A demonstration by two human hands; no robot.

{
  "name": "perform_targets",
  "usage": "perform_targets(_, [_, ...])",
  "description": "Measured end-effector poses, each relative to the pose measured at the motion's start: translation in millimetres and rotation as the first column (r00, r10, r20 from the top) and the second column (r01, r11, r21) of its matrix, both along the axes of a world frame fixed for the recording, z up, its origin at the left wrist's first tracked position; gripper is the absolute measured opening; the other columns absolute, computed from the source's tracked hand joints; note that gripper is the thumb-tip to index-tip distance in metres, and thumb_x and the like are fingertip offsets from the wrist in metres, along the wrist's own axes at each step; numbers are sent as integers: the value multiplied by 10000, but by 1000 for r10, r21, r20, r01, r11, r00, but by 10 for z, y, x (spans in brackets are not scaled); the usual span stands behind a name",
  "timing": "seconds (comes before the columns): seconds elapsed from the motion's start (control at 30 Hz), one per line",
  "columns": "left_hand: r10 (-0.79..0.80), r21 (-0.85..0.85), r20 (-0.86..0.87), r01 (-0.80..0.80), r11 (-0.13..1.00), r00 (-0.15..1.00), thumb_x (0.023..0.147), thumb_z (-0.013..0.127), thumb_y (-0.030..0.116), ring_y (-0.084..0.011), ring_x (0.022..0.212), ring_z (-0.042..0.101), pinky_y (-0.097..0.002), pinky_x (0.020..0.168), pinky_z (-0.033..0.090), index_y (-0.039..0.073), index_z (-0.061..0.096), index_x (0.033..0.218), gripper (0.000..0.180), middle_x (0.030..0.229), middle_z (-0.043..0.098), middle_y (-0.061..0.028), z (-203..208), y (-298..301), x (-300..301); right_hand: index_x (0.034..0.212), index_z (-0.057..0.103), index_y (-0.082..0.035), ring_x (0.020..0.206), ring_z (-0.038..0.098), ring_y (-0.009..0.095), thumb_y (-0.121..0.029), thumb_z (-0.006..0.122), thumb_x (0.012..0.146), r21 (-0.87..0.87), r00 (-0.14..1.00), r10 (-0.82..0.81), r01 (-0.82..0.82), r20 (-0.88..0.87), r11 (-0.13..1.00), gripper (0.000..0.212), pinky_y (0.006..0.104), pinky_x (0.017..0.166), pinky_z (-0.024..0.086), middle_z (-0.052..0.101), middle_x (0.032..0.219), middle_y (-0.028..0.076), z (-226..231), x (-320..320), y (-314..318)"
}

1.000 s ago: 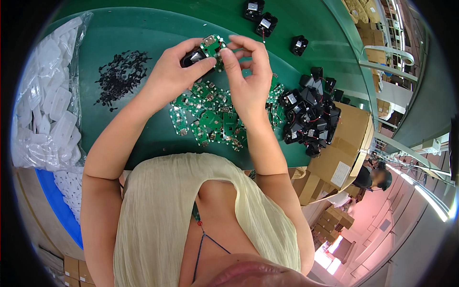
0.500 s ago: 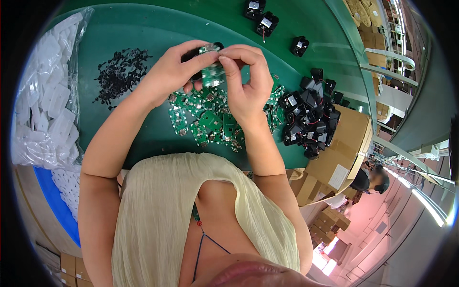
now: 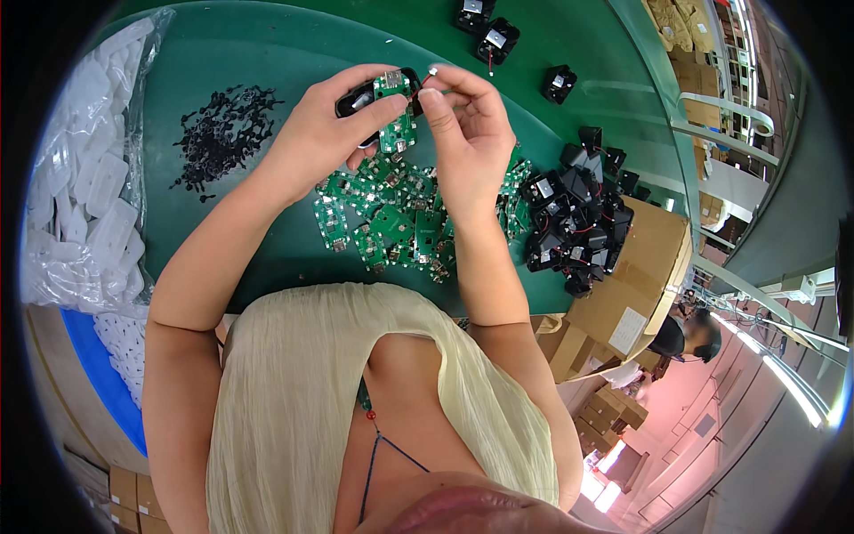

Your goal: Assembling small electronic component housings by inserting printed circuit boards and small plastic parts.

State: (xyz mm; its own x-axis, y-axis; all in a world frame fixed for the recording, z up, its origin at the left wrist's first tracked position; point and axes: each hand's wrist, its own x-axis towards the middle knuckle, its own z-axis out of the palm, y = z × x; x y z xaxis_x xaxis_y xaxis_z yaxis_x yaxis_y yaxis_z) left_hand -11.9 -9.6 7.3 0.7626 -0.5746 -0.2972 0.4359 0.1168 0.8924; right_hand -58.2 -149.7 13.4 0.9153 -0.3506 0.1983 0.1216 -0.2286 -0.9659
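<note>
My left hand (image 3: pixel 331 123) grips a green circuit board (image 3: pixel 398 133) together with a black plastic housing (image 3: pixel 356 100), its thumb pressing on the board. A short red and dark wire lead (image 3: pixel 425 80) runs up from the housing to a small white plug (image 3: pixel 433 71). My right hand (image 3: pixel 473 133) pinches that lead between thumb and forefinger, just below the plug. Beneath both hands lies a heap of loose circuit boards (image 3: pixel 391 222). Some of the left fingers are hidden behind the housing.
Small black parts (image 3: pixel 222 133) lie spread at the left, beside a clear bag of translucent white plastic pieces (image 3: pixel 102 187). Black housings with wires (image 3: pixel 578 214) are piled at the right, near a cardboard box (image 3: pixel 636 267). Several more housings (image 3: pixel 496 43) stand farther back.
The board, blurred before, now shows sharply in my left hand. My right hand has drawn away from it to the right, and the white plug and wire have come into sight.
</note>
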Motion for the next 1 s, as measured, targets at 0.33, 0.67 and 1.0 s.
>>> perform_targets(0.33, [-15,86,-2,15,996,1000,834,609,193,-34,452,383,-179,387,278,37,526,1144,357,726,523,17,42,7,4,953,561,3,763,538,63,-9,564,844,194,990,135,-128,-26,973,110,178,667,433,588,861,26,55,-10,25])
perform_targets(0.67, [-89,32,-106,93,995,990,838,606,225,-31,467,395,-168,380,254,8,493,1164,407,721,506,19,31,47,76,935,537,15,711,513,35,-51,552,867,211,958,259,-230,-122,950,96,170,615,420,577,820,11,97,75,-64])
perform_targets(1.0, [-23,76,-77,29,997,997,847,572,191,-7,481,346,-156,398,250,108,547,1142,307,683,469,54,5,64,110,823,561,-33,650,523,83,-21,591,796,-241,963,243,-265,-118,934,42,201,566,420,539,758,12,93,152,-217])
